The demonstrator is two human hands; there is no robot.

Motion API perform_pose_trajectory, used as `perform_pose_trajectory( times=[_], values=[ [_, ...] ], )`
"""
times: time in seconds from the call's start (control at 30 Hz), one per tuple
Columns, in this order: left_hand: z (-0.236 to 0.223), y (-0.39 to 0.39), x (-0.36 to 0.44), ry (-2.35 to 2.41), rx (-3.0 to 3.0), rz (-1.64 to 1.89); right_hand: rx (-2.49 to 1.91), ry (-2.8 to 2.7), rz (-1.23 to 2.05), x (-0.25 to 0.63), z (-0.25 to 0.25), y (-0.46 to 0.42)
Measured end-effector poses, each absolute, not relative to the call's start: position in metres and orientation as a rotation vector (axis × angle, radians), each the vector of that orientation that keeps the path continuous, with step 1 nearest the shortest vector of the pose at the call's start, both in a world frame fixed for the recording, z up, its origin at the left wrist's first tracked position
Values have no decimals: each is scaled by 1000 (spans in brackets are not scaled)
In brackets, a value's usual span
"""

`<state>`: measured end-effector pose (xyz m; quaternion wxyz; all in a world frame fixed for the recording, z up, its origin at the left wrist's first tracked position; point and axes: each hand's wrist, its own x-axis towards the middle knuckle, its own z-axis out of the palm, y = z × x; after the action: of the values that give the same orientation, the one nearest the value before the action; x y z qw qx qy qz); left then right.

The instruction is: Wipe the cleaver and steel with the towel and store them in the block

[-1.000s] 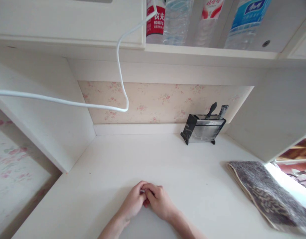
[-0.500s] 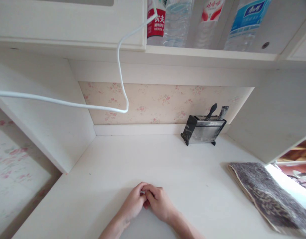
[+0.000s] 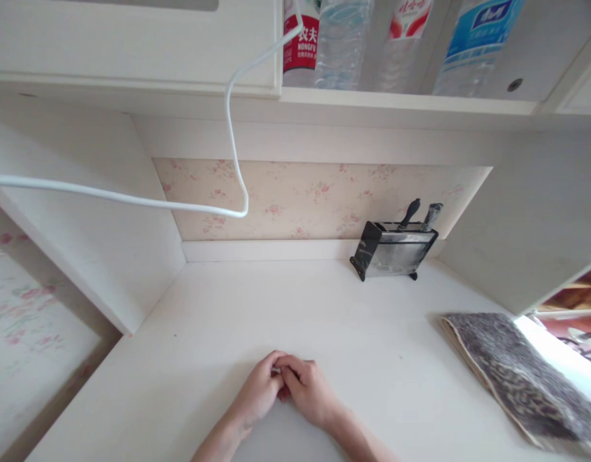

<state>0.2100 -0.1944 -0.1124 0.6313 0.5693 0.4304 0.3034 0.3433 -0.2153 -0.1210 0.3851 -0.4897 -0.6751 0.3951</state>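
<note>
My left hand [image 3: 260, 389] and my right hand [image 3: 308, 391] rest together on the white countertop [image 3: 276, 308], near its front. Both are closed, with their curled fingers clasped against each other and the thumbs bent inward. No object shows in either hand, though the insides of the palms are hidden. The forearms reach in from the bottom edge and meet in a point.
A knife block [image 3: 396, 250] with two handles stands at the back right. A folded grey-brown towel [image 3: 521, 378] lies on the right. A white cable [image 3: 189, 206] hangs across the upper left. Overhead, a shelf [image 3: 411, 102] holds several plastic bottles [image 3: 343, 45].
</note>
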Motion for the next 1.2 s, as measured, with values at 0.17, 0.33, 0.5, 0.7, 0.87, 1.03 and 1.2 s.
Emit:
perform_pose_trajectory(
  times=[0.17, 0.33, 0.5, 0.7, 0.87, 1.03, 1.2],
  values=[
    [-110, -194, 210, 981, 1292, 697, -1247, -1722, 1012, 344, -119, -215],
    [-110, -194, 210, 983, 1291, 695, -1246, -1723, 1015, 344, -117, -216],
    [-109, -195, 210, 993, 1282, 693, -1255, -1726, 1012, 344, -116, -217],
    [-112, -195, 209, 977, 1297, 703, -1250, -1707, 1026, 343, -117, -217],
    [-110, -195, 210, 987, 1298, 689, -1240, -1711, 1028, 343, -119, -217],
    [-109, -195, 211, 997, 1296, 680, -1251, -1716, 1018, 344, -121, -216],
    [-107, -194, 211, 1003, 1283, 677, -1253, -1711, 1021, 344, -119, -216]
  ],
)
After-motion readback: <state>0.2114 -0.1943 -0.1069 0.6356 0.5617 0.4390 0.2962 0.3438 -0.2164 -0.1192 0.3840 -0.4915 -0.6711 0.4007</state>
